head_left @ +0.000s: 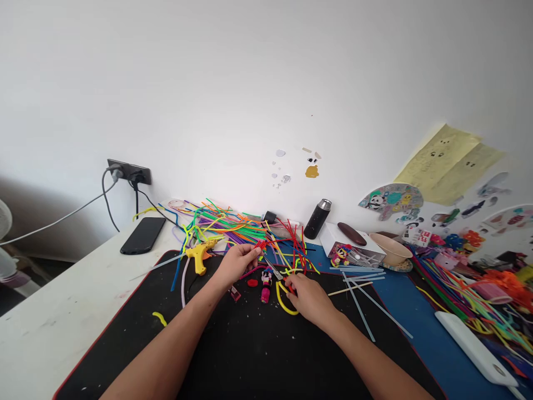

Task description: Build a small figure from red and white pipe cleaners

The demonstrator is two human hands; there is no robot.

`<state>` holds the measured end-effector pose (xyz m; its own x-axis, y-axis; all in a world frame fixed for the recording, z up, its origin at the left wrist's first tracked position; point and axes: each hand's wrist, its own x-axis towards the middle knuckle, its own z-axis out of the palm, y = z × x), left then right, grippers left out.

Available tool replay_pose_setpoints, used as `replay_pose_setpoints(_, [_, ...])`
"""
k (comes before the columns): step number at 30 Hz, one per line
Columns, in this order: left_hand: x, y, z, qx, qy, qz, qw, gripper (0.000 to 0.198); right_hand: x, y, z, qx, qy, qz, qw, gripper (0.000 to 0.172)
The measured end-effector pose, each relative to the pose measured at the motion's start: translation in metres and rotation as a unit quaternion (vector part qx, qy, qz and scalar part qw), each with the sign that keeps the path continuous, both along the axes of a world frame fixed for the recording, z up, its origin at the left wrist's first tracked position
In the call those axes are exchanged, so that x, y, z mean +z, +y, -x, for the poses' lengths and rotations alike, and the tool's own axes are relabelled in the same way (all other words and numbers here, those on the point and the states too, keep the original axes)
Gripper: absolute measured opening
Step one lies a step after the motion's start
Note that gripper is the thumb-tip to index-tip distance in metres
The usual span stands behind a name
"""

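My left hand [238, 262] is closed, pinching a red pipe cleaner [260, 244] between thumb and fingertips above the mat's far side. In my right hand [311, 300] is a pair of scissors [275, 271], its metal blades pointing up and left toward the red piece. A yellow loop [283, 303] shows below the scissors; whether it is part of their handle I cannot tell. Between the hands lies a small pink figure [265, 284] with a dark band. Beside it are a red oval piece [252, 283] and a small dark red item [235, 294].
Colourful pipe cleaners [225, 228] pile up along the wall. A yellow glue gun [200, 255] lies left of my hands, a phone [142, 235] farther left. A black flask [317, 219], a white box [353, 244] and translucent glue sticks [360, 308] are on the right.
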<state>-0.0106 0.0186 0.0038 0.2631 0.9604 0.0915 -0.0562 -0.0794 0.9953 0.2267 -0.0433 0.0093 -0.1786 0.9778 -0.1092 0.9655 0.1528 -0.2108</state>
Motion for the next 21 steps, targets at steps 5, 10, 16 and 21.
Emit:
replay_pose_setpoints(5, [0.000, 0.000, 0.000, -0.008, -0.017, 0.010, 1.000, 0.054, -0.006, 0.001, -0.005, 0.002, 0.020, -0.014, 1.000, 0.017])
replay_pose_setpoints(10, [0.000, -0.001, 0.000, -0.012, -0.021, 0.016, 1.000, 0.052, -0.009, -0.003, -0.006, 0.012, 0.031, -0.011, 0.999, 0.014])
replay_pose_setpoints(16, [0.003, -0.003, -0.001, -0.015, -0.028, 0.020, 0.999, 0.052, -0.008, -0.003, -0.001, 0.008, 0.033, -0.011, 0.999, 0.016])
replay_pose_setpoints(21, [0.002, -0.003, -0.001, -0.023, -0.030, 0.026, 0.999, 0.053, -0.017, -0.001, -0.001, -0.010, 0.067, -0.025, 0.997, 0.017])
